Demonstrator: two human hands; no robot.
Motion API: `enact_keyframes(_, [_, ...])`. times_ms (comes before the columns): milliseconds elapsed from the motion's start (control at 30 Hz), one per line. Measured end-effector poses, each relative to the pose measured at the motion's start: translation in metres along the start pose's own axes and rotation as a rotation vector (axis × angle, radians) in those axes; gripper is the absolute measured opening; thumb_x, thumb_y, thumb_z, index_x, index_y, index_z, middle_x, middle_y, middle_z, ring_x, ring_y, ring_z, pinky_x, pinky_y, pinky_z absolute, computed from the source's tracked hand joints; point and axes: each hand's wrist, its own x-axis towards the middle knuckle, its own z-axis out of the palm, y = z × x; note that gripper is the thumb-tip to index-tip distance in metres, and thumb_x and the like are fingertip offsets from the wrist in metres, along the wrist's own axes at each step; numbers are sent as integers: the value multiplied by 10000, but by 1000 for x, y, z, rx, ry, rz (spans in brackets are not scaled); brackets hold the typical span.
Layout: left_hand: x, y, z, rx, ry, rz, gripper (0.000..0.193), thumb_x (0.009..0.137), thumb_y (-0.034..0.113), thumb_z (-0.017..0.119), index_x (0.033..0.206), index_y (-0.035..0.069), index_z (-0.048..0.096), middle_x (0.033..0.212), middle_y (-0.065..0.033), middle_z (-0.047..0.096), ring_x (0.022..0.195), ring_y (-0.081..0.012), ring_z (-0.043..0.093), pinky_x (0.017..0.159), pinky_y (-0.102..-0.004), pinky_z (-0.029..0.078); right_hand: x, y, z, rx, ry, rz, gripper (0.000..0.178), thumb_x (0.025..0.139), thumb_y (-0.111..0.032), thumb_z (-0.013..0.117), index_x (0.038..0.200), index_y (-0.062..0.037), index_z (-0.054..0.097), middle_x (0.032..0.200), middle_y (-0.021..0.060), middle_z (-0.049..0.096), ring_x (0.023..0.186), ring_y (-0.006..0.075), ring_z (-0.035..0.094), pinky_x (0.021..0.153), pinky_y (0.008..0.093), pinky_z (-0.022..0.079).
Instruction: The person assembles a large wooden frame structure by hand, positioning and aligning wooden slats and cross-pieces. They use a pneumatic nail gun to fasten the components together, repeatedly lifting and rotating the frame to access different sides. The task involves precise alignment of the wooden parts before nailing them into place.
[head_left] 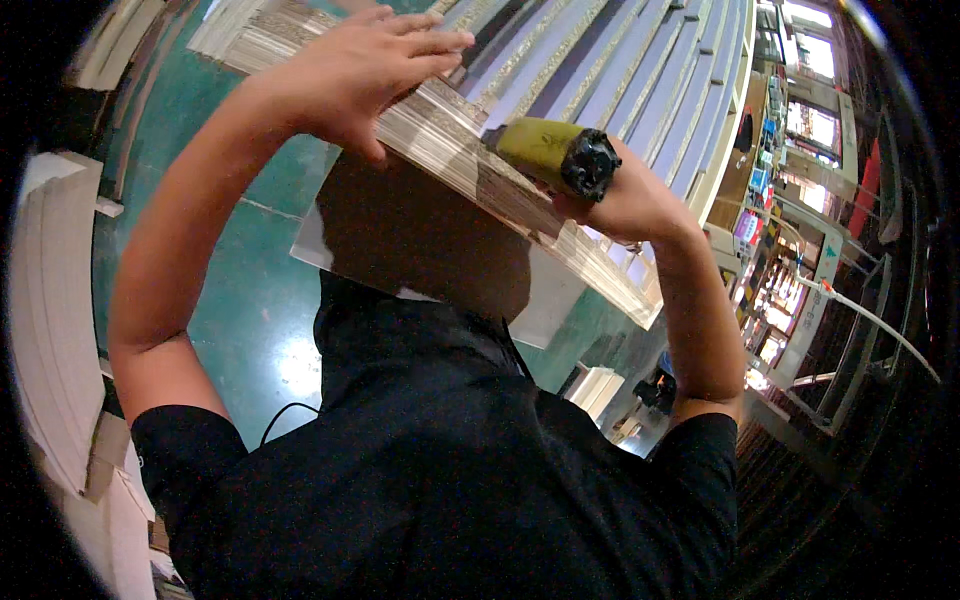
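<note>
My left hand [375,70] lies with fingers spread at the near edge of a wooden assembly [440,115], its thumb pointing down over that edge. To the right, my right hand [635,200] is closed around an olive-yellow, rounded tool [540,146] with a lumpy black end. That tool sits over the near edge of the wood; its kind and most of my right fingers are hidden. Beyond my hands, rows of speckled wooden strips [570,65] alternate with lilac-grey bands.
A flat sheet [545,305], pale at its corners and dark brown in the middle, lies below the near edge. Stacked pale boards [55,300] stand at the left on the green floor [250,260]. A white hose [880,325] curves past shelving at the right.
</note>
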Motion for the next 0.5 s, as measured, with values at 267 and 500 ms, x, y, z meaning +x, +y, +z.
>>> enact_keyframes(267, [-6, -14, 1, -138, 87, -35, 1243, 368, 274, 935, 1472, 49, 411, 1585, -112, 366, 1406, -328, 421, 1144, -442, 377, 45, -29, 6, -144, -12, -224, 397, 819, -108, 729, 1188, 8, 640, 1034, 104, 700, 914, 144, 608, 855, 319, 525])
enact_keyframes(500, [-11, -21, 11, -170, 155, -56, 1219, 345, 314, 952, 1445, 95, 472, 1559, -77, 419, 1324, -335, 514, 1053, -438, 464, 58, -47, 8, -47, -20, -200, 447, 804, -125, 772, 1212, -4, 637, 1048, 92, 709, 935, 153, 631, 846, 321, 533])
